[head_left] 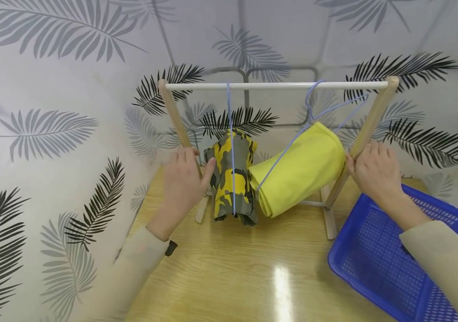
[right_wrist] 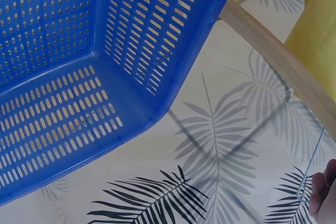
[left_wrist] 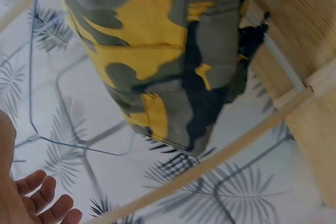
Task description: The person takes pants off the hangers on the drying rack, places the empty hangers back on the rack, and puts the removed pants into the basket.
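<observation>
A small wooden clothes rack (head_left: 277, 86) with a white top bar stands on the table. My left hand (head_left: 184, 179) is at its left post (head_left: 174, 112), thumb spread; in the left wrist view the fingers (left_wrist: 44, 195) are loosely bent near the post. On the right, my right hand (head_left: 375, 172) grips the right post (head_left: 374, 114) between thumb and fingers. A folded yellow-and-grey camouflage garment (head_left: 226, 172) hangs on a blue hanger (head_left: 230, 107). Beside it, a folded yellow cloth (head_left: 303, 172) hangs slanted on a second blue hanger (head_left: 335, 107).
A blue perforated plastic basket (head_left: 382, 250) lies at the right, beneath my right forearm, close to the rack's foot (head_left: 329, 221). The wooden table (head_left: 229, 277) extends in front of the rack. Behind stands a white sheet with a leaf print (head_left: 55, 129).
</observation>
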### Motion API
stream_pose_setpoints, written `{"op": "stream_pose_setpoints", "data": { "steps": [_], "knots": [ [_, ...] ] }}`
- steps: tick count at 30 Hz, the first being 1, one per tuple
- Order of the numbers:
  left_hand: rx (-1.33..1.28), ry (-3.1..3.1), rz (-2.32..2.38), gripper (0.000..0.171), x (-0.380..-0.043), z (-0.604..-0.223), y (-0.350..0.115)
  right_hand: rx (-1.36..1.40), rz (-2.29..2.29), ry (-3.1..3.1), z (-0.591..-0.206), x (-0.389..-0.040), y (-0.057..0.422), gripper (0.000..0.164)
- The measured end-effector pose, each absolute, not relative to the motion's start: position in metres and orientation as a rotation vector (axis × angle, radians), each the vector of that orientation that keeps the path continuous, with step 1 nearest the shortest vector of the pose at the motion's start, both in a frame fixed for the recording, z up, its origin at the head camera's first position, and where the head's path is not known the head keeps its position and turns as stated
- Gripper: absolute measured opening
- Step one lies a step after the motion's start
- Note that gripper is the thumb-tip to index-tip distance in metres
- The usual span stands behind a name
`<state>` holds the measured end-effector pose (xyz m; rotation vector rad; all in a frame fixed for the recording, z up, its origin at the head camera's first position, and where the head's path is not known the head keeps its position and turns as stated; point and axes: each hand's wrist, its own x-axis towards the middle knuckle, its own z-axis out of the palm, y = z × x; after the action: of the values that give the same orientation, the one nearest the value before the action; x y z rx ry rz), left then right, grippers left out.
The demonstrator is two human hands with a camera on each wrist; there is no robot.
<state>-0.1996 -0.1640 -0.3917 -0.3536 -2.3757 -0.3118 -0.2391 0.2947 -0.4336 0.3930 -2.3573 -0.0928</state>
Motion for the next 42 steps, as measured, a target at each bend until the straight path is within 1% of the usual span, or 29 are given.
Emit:
{"op": "stream_pose_setpoints", "data": {
  "steps": [5, 16, 21, 31, 37, 42],
  "knots": [
    [-0.421, -2.316, -0.296, 0.050, -0.189, -0.384, -0.143, 0.378, -0.083, -2.388, -0.434, -0.237, 0.294, 0.049],
    [-0.521, -2.179, -0.227, 0.053, -0.176, -0.379, -0.088, 0.384, -0.085, -2.348, -0.433, -0.237, 0.295, 0.052],
    [-0.559, -2.165, -0.238, 0.049, -0.174, -0.383, -0.065, 0.387, -0.094, -2.333, -0.434, -0.238, 0.295, 0.054],
    [-0.558, -2.206, -0.212, 0.054, -0.175, -0.402, -0.030, 0.390, -0.112, -2.319, -0.434, -0.238, 0.295, 0.051],
    [-0.504, -2.279, -0.191, 0.056, -0.183, -0.421, -0.017, 0.387, -0.117, -2.312, -0.435, -0.239, 0.297, 0.061],
    [-0.467, -2.330, -0.135, 0.068, -0.190, -0.433, -0.008, 0.365, -0.119, -2.343, -0.434, -0.239, 0.295, 0.079]
  ]
}}
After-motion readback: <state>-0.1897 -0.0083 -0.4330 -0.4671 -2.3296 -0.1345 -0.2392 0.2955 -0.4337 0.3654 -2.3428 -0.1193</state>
